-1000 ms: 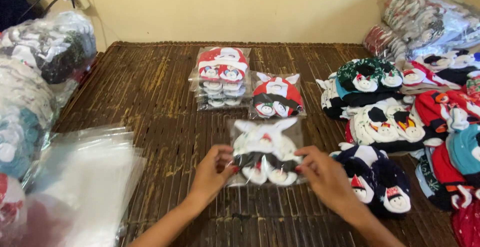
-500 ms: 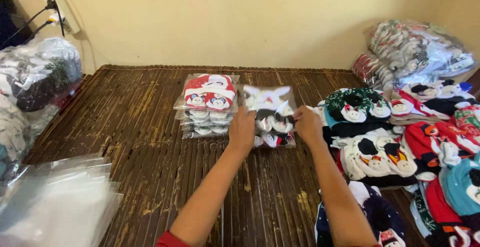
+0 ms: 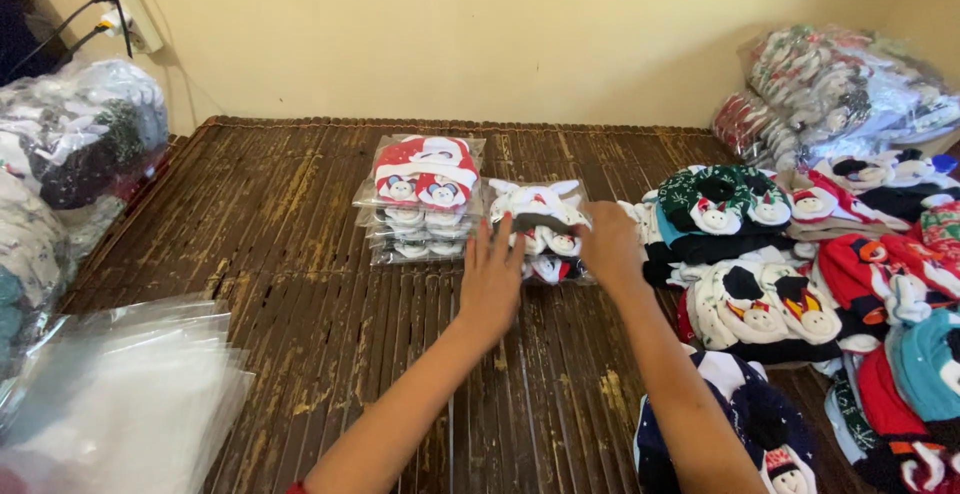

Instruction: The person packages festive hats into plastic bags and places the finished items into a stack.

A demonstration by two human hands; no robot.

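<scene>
A clear packet holding white hats [image 3: 535, 209] lies on top of a second packet in a small stack on the brown slatted mat [image 3: 300, 254]. My left hand [image 3: 490, 279] is flat with fingers spread, its fingertips touching the packet's near left edge. My right hand [image 3: 608, 244] is at the packet's right edge, thumb on top and fingers curled out of sight. Just left of it stands a taller stack of packets with red and white hats [image 3: 422, 199].
Loose knitted hats [image 3: 760, 264] in many colours are heaped along the right. Bagged hats are piled at the back right [image 3: 840, 89] and far left [image 3: 70, 144]. Empty clear bags [image 3: 120, 404] lie at the near left. The wall runs behind the mat.
Both hands carried the white hat packet from the near middle of the mat to the far stacks and laid it on the small stack. My left hand has since flattened out.
</scene>
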